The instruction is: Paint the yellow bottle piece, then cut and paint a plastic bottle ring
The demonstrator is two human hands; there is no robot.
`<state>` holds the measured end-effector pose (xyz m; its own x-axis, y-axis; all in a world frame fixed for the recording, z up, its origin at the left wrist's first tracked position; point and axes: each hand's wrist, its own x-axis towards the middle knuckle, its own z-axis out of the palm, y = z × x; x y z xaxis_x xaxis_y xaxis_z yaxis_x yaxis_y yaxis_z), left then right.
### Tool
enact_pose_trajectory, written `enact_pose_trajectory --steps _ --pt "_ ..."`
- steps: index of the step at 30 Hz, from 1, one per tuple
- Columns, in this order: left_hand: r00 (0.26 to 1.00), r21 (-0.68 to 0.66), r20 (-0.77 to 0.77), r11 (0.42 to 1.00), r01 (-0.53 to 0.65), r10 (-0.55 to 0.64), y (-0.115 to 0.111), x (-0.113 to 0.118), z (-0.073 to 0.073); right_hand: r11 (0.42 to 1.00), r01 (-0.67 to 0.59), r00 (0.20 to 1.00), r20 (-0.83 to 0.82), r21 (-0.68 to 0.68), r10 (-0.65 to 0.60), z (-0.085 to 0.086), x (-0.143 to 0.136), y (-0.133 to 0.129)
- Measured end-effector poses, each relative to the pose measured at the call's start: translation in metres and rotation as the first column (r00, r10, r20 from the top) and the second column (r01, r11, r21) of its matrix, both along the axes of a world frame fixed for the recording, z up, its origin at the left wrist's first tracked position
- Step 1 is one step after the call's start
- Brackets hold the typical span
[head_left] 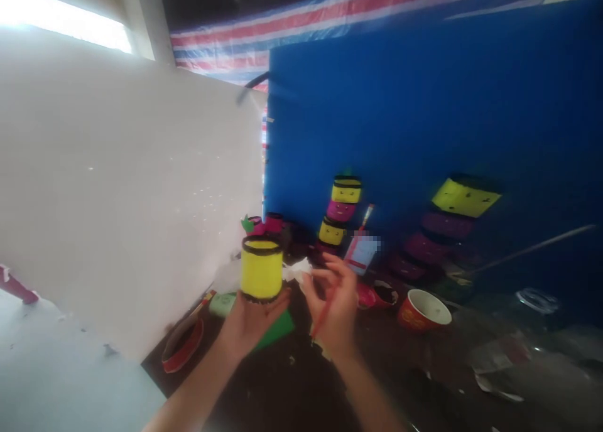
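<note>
Head view: the left hand supports a yellow cylinder with dark bands at top and bottom. The cylinder stands upright on the palm and fingertips, raised above the near-left part of the dark worktop. The grip appears to be from below only; no finger is seen around the wall.

The right hand is just beside the cylinder, to its right. Its fingers are closed around a thin red stick, possibly a brush or pencil; the tip cannot be made out. Thumb and forefinger are raised toward the cylinder but are not touching it.

Behind the hands, against the blue panel along the far edge, stands a stack of yellow and pink cylinders. A second, tilted stack leans further right. A red paper cup sits on the worktop right of the hands, and a red-rimmed dish lies near the left edge below a white board. A green piece lies under the left hand.

Risks, as judged:
- The cylinder may tip off the palm, since nothing restrains its sides.
- Pressure from the stick could push it toward the white board.
- A fall could strike the dish or the worktop clutter.
- Motion blur limits certainty on contact points.
</note>
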<state>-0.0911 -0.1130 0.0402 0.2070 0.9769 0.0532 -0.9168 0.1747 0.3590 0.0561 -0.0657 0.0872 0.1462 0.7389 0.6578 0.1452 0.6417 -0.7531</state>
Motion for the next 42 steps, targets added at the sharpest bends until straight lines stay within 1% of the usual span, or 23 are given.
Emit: enact_pose_trajectory --steps 2,4,6,9,12,14,18,20,23,26,28,30,33,35,38,40,42 --pt "0.997 -0.005 -0.04 0.998 0.064 -0.065 0.001 0.015 -0.001 0.998 0.043 0.995 -0.089 -0.051 -0.047 0.008 0.017 -0.006" --pt "0.993 -0.015 -0.061 0.994 0.104 -0.105 0.001 0.026 -0.005 0.993 0.084 0.982 -0.161 -0.083 -0.096 0.015 0.032 -0.012" --pt "0.989 -0.026 -0.069 0.991 0.13 -0.131 0.001 0.034 -0.011 0.991 0.113 0.97 -0.207 -0.072 -0.126 0.022 0.045 -0.016" --pt "0.981 -0.05 -0.083 0.984 0.173 -0.177 0.001 0.042 -0.021 0.987 0.159 0.964 -0.216 -0.007 -0.157 0.028 0.061 -0.018" --pt "0.975 -0.05 -0.08 0.978 0.203 -0.206 0.001 0.047 -0.029 0.977 0.206 0.964 -0.183 0.057 -0.193 0.029 0.069 -0.016" --pt "0.973 -0.026 -0.07 0.975 0.221 -0.222 0.002 0.05 -0.033 0.973 0.213 0.968 -0.157 0.09 -0.197 0.028 0.072 -0.014" --pt "0.961 -0.013 -0.054 0.963 0.27 -0.27 0.002 0.051 -0.041 0.978 0.182 0.981 -0.091 0.098 -0.174 0.025 0.071 -0.01" --pt "0.96 -0.027 -0.046 0.961 0.275 -0.276 0.002 0.051 -0.044 0.981 0.166 0.986 -0.038 0.103 -0.163 0.023 0.071 -0.009" --pt "0.959 -0.045 -0.031 0.959 0.279 -0.28 0.002 0.049 -0.048 0.978 0.145 0.987 0.053 0.15 -0.154 0.019 0.07 -0.009" --pt "0.957 -0.051 -0.02 0.957 0.287 -0.288 0.003 0.048 -0.049 0.96 0.177 0.969 0.13 0.217 -0.208 0.016 0.071 -0.008" --pt "0.958 -0.054 -0.014 0.957 0.285 -0.286 0.003 0.046 -0.049 0.949 0.217 0.96 0.126 0.229 -0.25 0.015 0.071 -0.007" --pt "0.957 -0.053 -0.002 0.955 0.29 -0.291 0.005 0.044 -0.048 0.948 0.25 0.961 0.073 0.198 -0.268 0.014 0.071 -0.007" --pt "0.951 -0.007 0.018 0.951 0.309 -0.308 0.008 0.041 -0.044 0.963 0.258 0.966 -0.015 0.083 -0.258 0.014 0.07 -0.009" --pt "0.954 0.03 0.022 0.954 0.298 -0.298 0.01 0.04 -0.04 0.974 0.227 0.973 -0.038 0.003 -0.226 0.013 0.069 -0.012" --pt "0.971 0.045 0.041 0.971 0.234 -0.236 0.01 0.04 -0.032 0.981 0.171 0.984 -0.03 -0.092 -0.174 0.009 0.064 -0.016" --pt "0.977 0.032 0.058 0.978 0.206 -0.207 0.01 0.042 -0.029 0.981 0.144 0.989 -0.02 -0.13 -0.148 0.006 0.059 -0.018" --pt "0.977 0.002 0.061 0.979 0.203 -0.203 0.009 0.044 -0.027 0.983 0.121 0.992 -0.007 -0.14 -0.123 0.003 0.054 -0.02"
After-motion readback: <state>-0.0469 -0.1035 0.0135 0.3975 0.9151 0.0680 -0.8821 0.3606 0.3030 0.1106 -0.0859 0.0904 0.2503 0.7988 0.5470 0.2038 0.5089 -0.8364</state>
